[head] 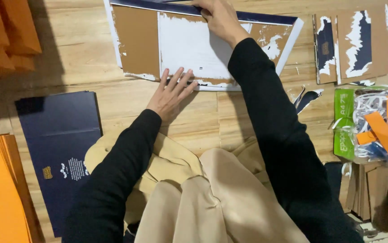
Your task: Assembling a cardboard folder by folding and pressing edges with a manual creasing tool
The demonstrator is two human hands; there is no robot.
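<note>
Hands: left (171, 95) flat, released, on 1 torn cardboard panel (194, 42) | right (221, 18) grasping its top edge

Flattened brown-white box blank (189, 45), navy edge, top centre of wooden floor. Navy flat packs (61, 144) stacked at left, small gold-white print. Orange flat packs (0, 193) bottom left, more (5, 31) top left. Torn brown-navy pieces (356, 42) top right. Green packet (343, 123) at right edge.

Packaging workshop: flat box stacks (2, 193), scrap bin (376, 126), wood floor (212, 117).
</note>
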